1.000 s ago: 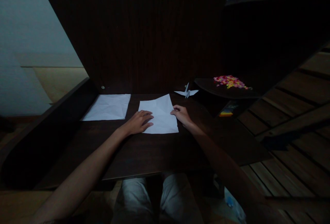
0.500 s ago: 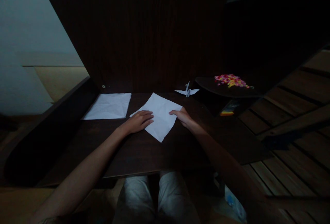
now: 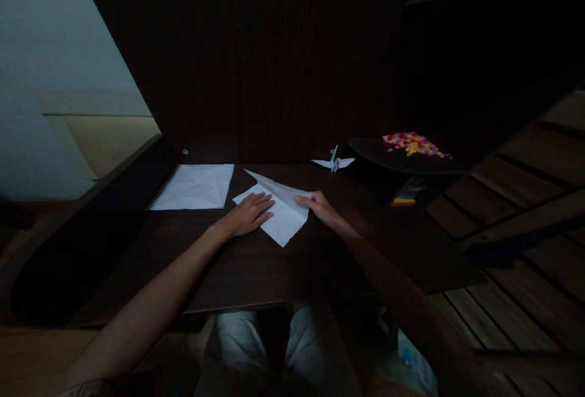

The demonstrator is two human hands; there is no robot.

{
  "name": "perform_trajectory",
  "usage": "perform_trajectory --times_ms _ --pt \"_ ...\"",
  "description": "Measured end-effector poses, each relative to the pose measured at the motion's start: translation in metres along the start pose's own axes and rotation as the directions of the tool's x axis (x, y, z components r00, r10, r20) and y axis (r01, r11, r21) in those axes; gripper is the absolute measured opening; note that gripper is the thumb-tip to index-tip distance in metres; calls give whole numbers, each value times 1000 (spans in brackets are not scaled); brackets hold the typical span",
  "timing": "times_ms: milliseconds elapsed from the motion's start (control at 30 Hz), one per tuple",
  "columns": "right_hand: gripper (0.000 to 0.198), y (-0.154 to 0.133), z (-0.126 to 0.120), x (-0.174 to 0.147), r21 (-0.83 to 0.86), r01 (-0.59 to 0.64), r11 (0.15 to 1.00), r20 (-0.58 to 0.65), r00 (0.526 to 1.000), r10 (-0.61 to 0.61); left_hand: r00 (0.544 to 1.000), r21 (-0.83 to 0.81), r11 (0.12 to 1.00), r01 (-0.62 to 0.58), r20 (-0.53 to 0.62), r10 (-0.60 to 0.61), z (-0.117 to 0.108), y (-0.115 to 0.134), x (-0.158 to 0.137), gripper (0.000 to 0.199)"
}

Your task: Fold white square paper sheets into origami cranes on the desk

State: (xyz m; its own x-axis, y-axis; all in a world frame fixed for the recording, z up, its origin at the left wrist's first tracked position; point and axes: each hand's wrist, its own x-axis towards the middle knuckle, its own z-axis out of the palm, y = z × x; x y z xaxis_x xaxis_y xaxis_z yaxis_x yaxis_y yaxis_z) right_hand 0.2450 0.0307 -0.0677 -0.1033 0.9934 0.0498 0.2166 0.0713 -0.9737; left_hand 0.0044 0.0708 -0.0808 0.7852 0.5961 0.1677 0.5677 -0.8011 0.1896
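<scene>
A white sheet of paper (image 3: 284, 224) lies cornerwise on the dark desk in front of me, its far part lifted and bent over toward me. Fingers stretched out flat, my left hand (image 3: 250, 213) rests on the sheet's left side. My right hand (image 3: 319, 207) pinches the paper's right corner between thumb and fingers; the fingers under the sheet are hidden. Behind my right hand a folded white paper crane (image 3: 334, 162) stands at the back of the desk. Several white sheets (image 3: 194, 187) lie in a flat stack left of my left hand.
On a small dark shelf (image 3: 365, 146) at the right sits a heap of small pink, red and yellow pieces (image 3: 414, 144). A rainbow-striped item (image 3: 404, 201) is below it. Raised side panels and a tall back board (image 3: 256, 68) bound the desk.
The far corner of the paper has come up and folded over toward me and to the left, carried with my right hand. My left hand has stayed flat on the sheet.
</scene>
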Motion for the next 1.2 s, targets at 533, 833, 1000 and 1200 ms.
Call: perform_trajectory --times_ms 533,833,1000,1200 --pt "49 21 5 2 -542 455 706 388 881 -270 999 -83 996 35 -5 -36 3 -8 -1 35" --pt "62 20 9 0 -554 416 721 364 900 -240 993 -254 965 61 -84 -85 0 8 3 48" --pt "98 21 6 4 -541 352 764 304 929 -212 1000 -123 992 7 20 -5 5 16 2 57" --pt "72 13 3 1 -446 378 811 234 924 -303 998 -12 999 -43 41 43 2 21 4 47"
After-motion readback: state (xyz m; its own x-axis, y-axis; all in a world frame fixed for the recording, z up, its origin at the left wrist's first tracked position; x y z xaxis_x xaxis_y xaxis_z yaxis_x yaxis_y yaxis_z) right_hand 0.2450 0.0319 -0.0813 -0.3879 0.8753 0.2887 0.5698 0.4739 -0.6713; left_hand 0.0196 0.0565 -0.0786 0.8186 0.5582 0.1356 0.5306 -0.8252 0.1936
